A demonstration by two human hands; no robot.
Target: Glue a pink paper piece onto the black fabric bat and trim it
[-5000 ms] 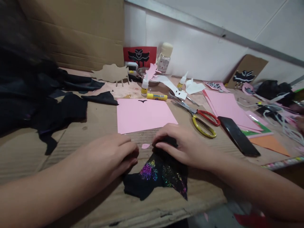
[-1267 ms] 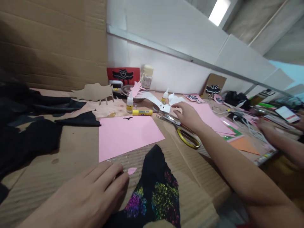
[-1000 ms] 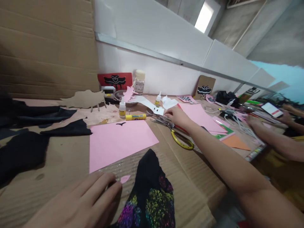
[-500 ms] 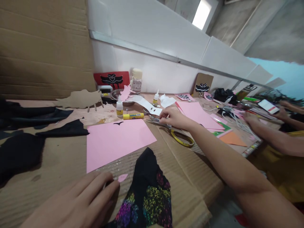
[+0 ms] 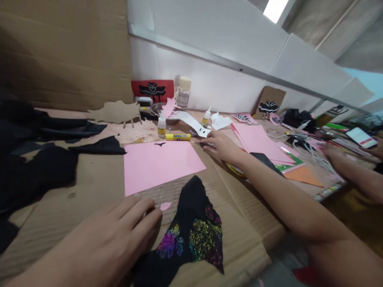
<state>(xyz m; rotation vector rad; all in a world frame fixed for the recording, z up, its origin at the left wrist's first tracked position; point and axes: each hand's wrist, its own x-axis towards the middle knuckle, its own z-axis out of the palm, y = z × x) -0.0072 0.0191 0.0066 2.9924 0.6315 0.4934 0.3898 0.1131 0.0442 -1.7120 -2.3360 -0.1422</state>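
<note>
My left hand (image 5: 119, 231) lies on the corrugated cardboard (image 5: 239, 243), palm down and fingers loosely stretched, thumb hidden. Its fingertips are beside a small pink paper scrap (image 5: 165, 206) and a black fabric piece with glittery coloured patches (image 5: 191, 223). Further forward, my right hand (image 5: 223, 147) has its fingers bent around the blade part of a pair of scissors; the yellow handle (image 5: 235, 170) shows partly under my wrist. Between the hands lies a pink paper sheet (image 5: 161, 167) with a small black cutout (image 5: 160, 144) at its far edge. A yellow glue stick (image 5: 178, 137) sits just beyond it.
Black fabric pieces (image 5: 38, 171) cover the left side. Small glue bottles (image 5: 161, 126), a white paper strip (image 5: 193, 124) and a lidded jar (image 5: 183, 93) stand or lie toward the wall. Pink sheets (image 5: 263, 143) are at right, near another person's arm (image 5: 350, 171).
The view has shifted, so the table contents appear further right and slightly higher. My right hand now covers more of the scissors. My left hand stays resting on the cardboard.
</note>
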